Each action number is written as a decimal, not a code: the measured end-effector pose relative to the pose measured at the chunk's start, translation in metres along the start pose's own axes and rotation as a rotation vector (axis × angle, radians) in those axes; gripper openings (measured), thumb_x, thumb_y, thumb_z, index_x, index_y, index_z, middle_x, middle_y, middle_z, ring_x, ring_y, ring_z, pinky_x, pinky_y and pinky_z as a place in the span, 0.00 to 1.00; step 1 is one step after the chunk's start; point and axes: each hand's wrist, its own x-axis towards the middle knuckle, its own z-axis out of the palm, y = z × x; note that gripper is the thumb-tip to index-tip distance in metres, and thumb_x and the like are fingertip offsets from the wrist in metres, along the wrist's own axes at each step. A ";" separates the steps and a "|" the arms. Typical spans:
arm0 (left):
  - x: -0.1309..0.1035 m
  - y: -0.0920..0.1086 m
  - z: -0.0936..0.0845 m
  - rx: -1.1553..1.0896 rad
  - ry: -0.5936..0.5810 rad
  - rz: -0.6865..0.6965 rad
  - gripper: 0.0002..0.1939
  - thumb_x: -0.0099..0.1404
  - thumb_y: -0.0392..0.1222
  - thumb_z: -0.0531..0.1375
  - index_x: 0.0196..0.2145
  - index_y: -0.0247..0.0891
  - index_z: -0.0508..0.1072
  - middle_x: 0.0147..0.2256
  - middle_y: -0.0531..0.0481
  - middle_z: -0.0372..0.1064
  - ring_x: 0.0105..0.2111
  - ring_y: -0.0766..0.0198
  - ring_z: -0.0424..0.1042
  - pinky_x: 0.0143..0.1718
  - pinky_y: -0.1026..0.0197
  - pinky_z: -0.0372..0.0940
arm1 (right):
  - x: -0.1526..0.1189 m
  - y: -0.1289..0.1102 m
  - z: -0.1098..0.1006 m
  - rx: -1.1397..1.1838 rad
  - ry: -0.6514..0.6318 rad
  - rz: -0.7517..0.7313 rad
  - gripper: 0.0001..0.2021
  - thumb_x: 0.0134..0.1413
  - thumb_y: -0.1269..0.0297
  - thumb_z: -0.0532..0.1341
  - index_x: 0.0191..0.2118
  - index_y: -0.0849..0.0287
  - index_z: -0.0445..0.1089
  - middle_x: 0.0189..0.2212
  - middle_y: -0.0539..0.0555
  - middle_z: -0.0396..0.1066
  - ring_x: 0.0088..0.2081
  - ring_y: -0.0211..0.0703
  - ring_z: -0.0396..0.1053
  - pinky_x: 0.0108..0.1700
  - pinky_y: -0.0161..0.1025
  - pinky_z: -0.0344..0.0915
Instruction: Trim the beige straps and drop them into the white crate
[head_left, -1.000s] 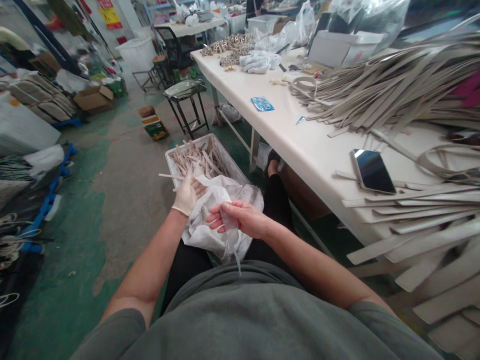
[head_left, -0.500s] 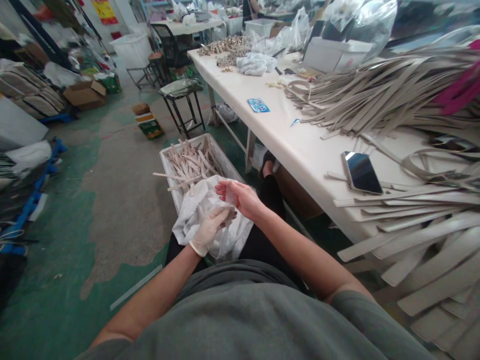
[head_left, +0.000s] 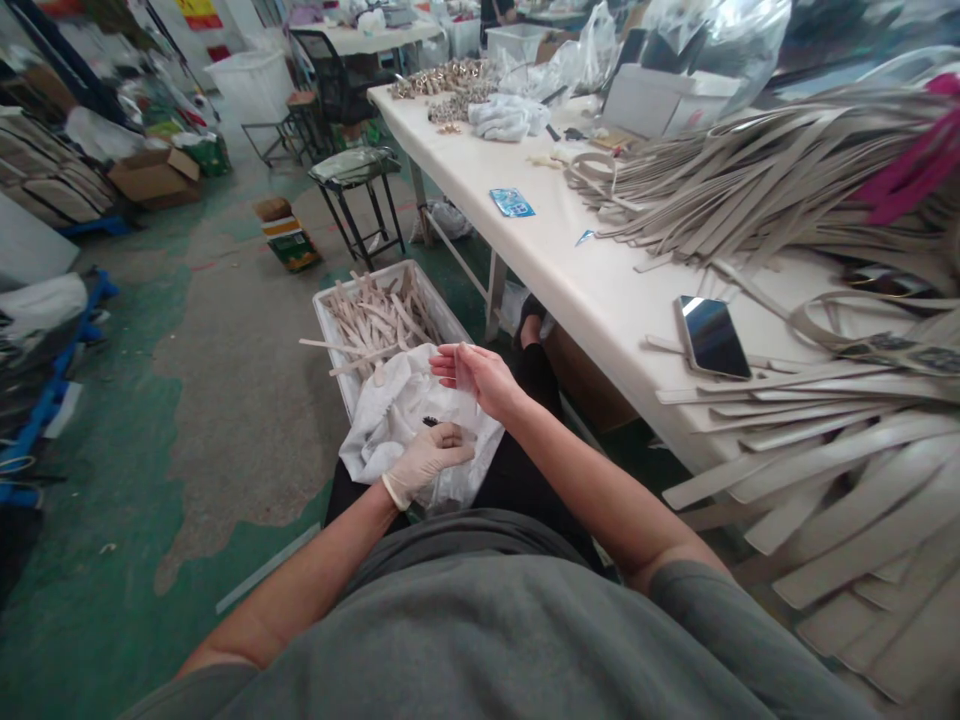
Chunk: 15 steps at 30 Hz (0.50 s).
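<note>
My right hand (head_left: 484,382), bare, pinches a thin translucent plastic piece (head_left: 466,385) between thumb and fingers; it may be a small bag or film. Just below, my left hand (head_left: 431,462) wears a pale thin glove. Its fingers are curled, with the thumb pointing toward the lower end of the plastic; whether it grips anything is hidden. A small black thing (head_left: 430,421) shows beside the gloved fingers, too small to name. Under both hands a crumpled white bag (head_left: 375,425) covers my lap and overlaps the near end of a white crate (head_left: 326,318) of pale strips.
On the white table (head_left: 592,275) to my right lie a phone (head_left: 712,338), a blue packet (head_left: 512,202) and large piles of long beige straps (head_left: 720,185). A stool (head_left: 356,175) stands beyond the crate. Further left is a cardboard box (head_left: 157,178).
My left hand has shifted slightly and its thumb now stretches further right. The small black thing has come into sight beside its fingers. The right hand keeps its pinch; the whole view moved a little.
</note>
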 end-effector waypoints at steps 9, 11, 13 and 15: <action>0.013 0.024 -0.003 0.122 0.213 0.256 0.16 0.48 0.47 0.71 0.27 0.37 0.69 0.25 0.56 0.65 0.28 0.65 0.64 0.35 0.60 0.59 | -0.003 0.021 0.007 -0.108 -0.037 -0.133 0.16 0.58 0.51 0.62 0.37 0.60 0.75 0.38 0.59 0.79 0.37 0.43 0.76 0.38 0.39 0.71; 0.015 0.023 -0.005 0.175 0.181 0.194 0.16 0.48 0.47 0.71 0.26 0.37 0.70 0.24 0.55 0.65 0.27 0.65 0.63 0.33 0.60 0.58 | -0.002 0.026 0.009 -0.116 -0.038 -0.154 0.17 0.57 0.49 0.63 0.37 0.60 0.75 0.38 0.59 0.79 0.37 0.43 0.76 0.40 0.41 0.71; 0.016 0.021 -0.006 0.205 0.099 0.102 0.15 0.47 0.47 0.70 0.27 0.36 0.72 0.24 0.54 0.67 0.27 0.64 0.64 0.32 0.59 0.58 | -0.002 0.028 0.011 -0.114 -0.042 -0.154 0.17 0.57 0.49 0.63 0.36 0.60 0.75 0.37 0.59 0.79 0.37 0.44 0.76 0.42 0.43 0.71; 0.016 0.018 -0.006 0.201 0.022 0.038 0.13 0.47 0.45 0.70 0.27 0.35 0.74 0.24 0.53 0.69 0.26 0.64 0.64 0.32 0.59 0.58 | 0.000 0.028 0.013 -0.118 -0.053 -0.138 0.17 0.58 0.50 0.62 0.36 0.60 0.75 0.36 0.59 0.79 0.37 0.44 0.76 0.43 0.44 0.70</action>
